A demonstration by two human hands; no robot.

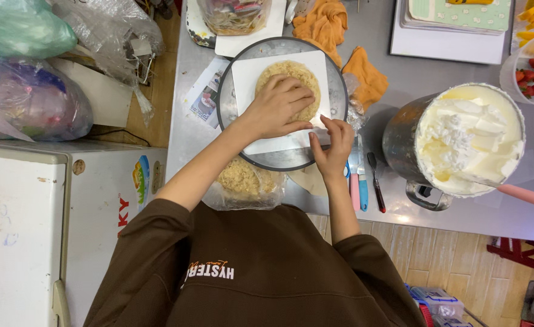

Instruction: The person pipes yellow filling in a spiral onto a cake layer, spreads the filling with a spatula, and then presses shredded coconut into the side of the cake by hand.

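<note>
A round pale sponge cake layer lies on a white square board, which sits on a round grey turntable. My left hand lies on top of the cake layer, its fingers curled over the near side and holding it. My right hand pinches the board's near right corner at the turntable's rim. Just below the turntable, against my body, a clear plastic bag holds more sponge layers.
A metal bowl of white cream with a pink-handled spatula stands to the right. Pink, blue and black-handled tools lie beside my right hand. Orange cloths, a tub of strawberries, a white chest freezer and plastic bags surround the steel counter.
</note>
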